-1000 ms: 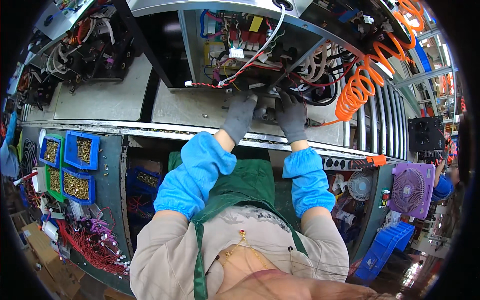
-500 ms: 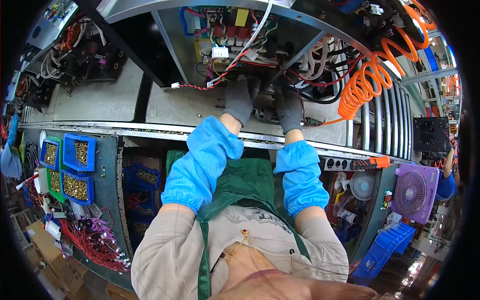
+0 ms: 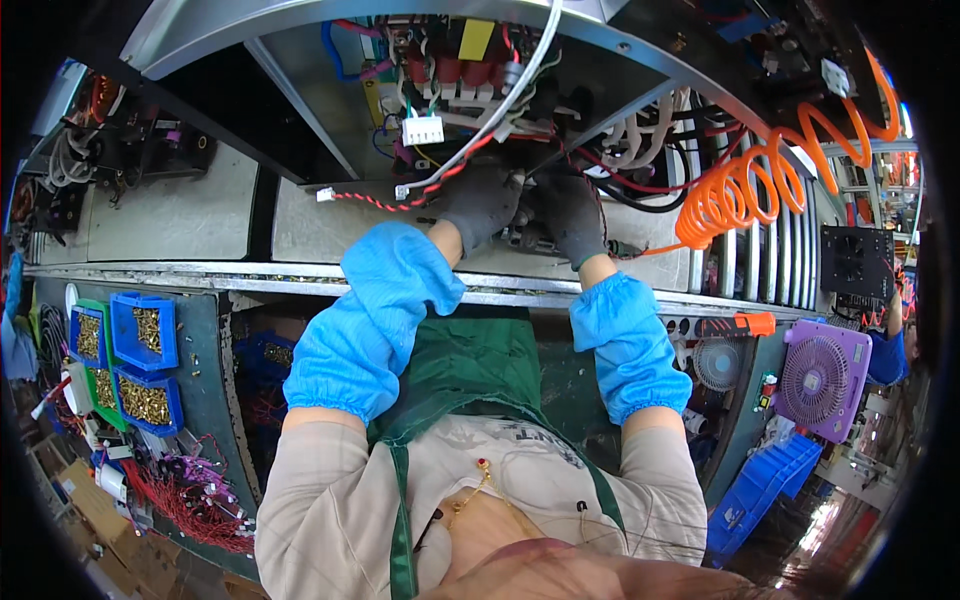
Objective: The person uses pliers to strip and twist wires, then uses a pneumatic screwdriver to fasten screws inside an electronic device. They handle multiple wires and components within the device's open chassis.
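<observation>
Working at the open metal cabinet's (image 3: 300, 108) near edge, I had left hand (image 3: 480, 210) and right hand (image 3: 572, 220) half-curled, grip untellable, next likely needing clearance from the twisted red lead (image 3: 360, 200).

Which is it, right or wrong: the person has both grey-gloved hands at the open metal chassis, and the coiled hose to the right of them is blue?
Wrong in the colour: the head view shows the coiled hose is orange. The left hand and right hand, grey-gloved, are indeed at the open metal chassis.
</observation>
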`<state>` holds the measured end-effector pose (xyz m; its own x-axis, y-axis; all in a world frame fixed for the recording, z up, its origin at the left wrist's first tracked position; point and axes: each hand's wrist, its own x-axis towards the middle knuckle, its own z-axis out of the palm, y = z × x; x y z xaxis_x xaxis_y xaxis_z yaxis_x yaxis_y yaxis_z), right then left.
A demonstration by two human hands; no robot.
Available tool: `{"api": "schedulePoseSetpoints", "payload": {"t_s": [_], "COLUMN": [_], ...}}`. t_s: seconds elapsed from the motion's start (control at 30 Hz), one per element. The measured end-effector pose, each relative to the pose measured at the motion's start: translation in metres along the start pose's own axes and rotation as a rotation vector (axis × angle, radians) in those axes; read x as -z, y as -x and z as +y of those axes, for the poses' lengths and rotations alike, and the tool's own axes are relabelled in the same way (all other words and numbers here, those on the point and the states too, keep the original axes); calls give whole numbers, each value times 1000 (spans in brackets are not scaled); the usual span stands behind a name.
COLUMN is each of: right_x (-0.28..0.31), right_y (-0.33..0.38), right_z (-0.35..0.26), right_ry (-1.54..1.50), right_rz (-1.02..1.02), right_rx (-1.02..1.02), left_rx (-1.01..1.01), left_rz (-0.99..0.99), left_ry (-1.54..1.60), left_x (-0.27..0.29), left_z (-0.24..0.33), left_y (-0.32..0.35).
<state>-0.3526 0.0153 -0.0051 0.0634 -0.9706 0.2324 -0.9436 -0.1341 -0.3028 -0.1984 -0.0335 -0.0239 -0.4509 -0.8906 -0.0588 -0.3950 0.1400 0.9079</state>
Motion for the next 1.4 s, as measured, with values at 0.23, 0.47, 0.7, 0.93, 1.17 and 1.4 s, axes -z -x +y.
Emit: {"api": "schedulePoseSetpoints", "payload": {"t_s": [0.23,0.47,0.7,0.93,1.17,1.4], "right_x": [-5,-9,-6,-4,-14,9], "right_y": [-3,-6,-1,0,-1,-2], "right_z": [-2,-10,-11,-13,-5,-12], "right_ry": [7,-217,-132,-155,-106,-379], "right_rz": [-18,76,56,75,127,18], "right_rx": [-90,-154,-250,-236,-203,-228], "left_rx": [-86,-105,17,-188,-193,-17], "left_rz": [111,681,662,413,620,383], "left_ry": [77,-195,612,-423,-680,189], "left_x": [4,1,11,47,17,10], "left_z": [0,-44,-5,-3,-21,15], "left_y": [2,14,10,13,11,27]}}
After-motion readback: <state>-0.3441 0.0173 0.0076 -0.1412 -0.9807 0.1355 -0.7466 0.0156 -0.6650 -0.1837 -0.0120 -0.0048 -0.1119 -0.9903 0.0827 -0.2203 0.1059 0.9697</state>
